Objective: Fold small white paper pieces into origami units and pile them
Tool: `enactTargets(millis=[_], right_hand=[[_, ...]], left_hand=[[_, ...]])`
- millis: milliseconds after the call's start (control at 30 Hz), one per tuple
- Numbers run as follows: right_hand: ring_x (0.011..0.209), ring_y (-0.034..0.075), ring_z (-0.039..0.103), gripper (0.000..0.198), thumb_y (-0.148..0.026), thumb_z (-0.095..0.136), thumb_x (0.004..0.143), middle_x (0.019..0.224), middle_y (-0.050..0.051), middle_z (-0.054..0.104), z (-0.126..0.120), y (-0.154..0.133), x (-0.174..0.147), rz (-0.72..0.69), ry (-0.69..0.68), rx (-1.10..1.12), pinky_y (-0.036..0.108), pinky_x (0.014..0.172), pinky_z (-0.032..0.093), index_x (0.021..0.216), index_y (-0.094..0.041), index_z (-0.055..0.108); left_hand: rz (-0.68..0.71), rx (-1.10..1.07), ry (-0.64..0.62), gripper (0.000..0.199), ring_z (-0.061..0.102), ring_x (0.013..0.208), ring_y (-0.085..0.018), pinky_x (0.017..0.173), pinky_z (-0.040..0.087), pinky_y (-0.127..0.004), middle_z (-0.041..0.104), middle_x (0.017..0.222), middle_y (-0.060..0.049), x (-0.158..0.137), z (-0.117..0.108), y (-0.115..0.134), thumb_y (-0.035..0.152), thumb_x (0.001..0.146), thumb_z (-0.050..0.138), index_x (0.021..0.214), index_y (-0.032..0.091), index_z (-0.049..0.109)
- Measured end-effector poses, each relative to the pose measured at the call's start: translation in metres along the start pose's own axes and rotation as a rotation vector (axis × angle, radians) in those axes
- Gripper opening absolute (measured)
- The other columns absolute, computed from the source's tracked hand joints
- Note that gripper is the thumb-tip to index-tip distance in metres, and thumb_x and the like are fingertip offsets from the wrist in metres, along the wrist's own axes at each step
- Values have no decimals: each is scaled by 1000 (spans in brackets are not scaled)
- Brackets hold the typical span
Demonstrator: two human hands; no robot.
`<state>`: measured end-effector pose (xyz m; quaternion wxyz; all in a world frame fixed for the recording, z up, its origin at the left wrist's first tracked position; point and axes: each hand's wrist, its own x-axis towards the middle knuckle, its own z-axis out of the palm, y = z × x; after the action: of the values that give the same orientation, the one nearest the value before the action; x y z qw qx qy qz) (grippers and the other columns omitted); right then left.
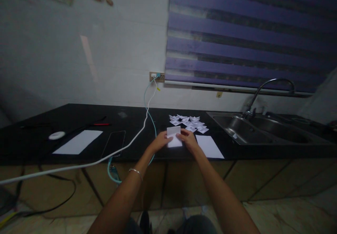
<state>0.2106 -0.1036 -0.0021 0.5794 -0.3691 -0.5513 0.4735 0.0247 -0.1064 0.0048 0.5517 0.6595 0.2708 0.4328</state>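
A small folded sheet of white paper [174, 141] is held up over the front part of the black countertop. My left hand [160, 141] grips its left edge, thumb on the near face. On the opposite edge my right hand [187, 138] pinches it the same way, with the fingers behind partly hidden. Just beyond the hands lies a cluster of folded white paper boats [193, 122]. A flat white sheet [210, 146] rests on the counter to the right of my right hand.
More white paper [79, 142] lies at left, near a round white object [57, 135], a red pen-like item [102, 124] and a phone [114, 143]. A white cable [137, 135] crosses from the wall socket [157, 77]. The steel sink [239, 128] with its tap [254, 100] is at right.
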Motion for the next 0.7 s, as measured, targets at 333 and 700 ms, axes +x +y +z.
enactTargets(millis=[333, 700], right_hand=[[64, 15, 57, 27, -23, 73, 58, 70, 2, 69, -8, 14, 6, -46, 23, -70, 29, 64, 44, 84, -17, 74], [87, 23, 62, 20, -16, 64, 56, 84, 5, 71, -3, -6, -2, -147, -52, -108, 32, 79, 45, 71, -21, 76]], left_hand=[[-14, -10, 117, 40, 50, 56, -10, 50, 35, -20, 63, 70, -2, 1, -7, 2, 42, 72, 67, 100, 12, 69], [0, 59, 55, 39, 53, 72, -13, 66, 38, -22, 64, 78, -3, 6, -2, 4, 50, 74, 64, 80, 11, 70]])
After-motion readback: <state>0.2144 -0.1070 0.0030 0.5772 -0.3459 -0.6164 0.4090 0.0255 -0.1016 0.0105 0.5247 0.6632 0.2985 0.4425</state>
